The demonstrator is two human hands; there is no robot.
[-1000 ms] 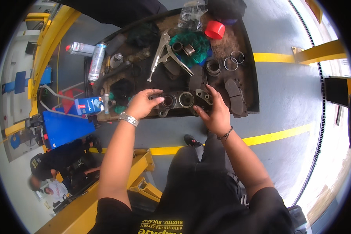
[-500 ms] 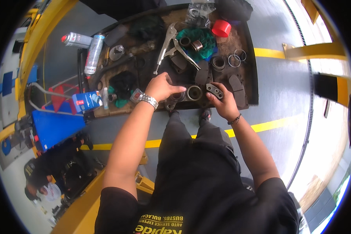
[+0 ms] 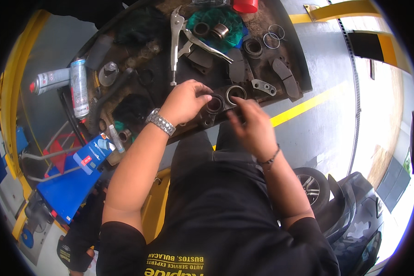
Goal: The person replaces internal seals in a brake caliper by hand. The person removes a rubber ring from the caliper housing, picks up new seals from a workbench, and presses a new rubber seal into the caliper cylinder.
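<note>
A dark brake caliper (image 3: 224, 104) with two round bores lies at the near edge of the workbench. My left hand (image 3: 185, 102) is over its left side, the thumb at the rim of the left bore and the bent fingers a little apart from it. My right hand (image 3: 255, 126) is at the right bore, a finger reaching to its pale inner ring; the fingers are spread, partly blurred, and hold nothing I can see. Just right of the caliper lies a grey metal piece with several holes (image 3: 264, 87). Brake pads (image 3: 285, 76) lie beyond it.
Locking pliers (image 3: 175, 43) lie behind the caliper. A green cloth (image 3: 207, 23) carries a metal piston (image 3: 220, 31). Two thin rings (image 3: 272, 40) and a dark round part (image 3: 253, 48) sit farther right. Spray cans (image 3: 80, 87) and a blue box (image 3: 96, 152) are at left.
My right hand has let go of the holed metal piece, which now lies on the bench, and has moved left to the right bore. The left hand stays by the left bore. The view has shifted.
</note>
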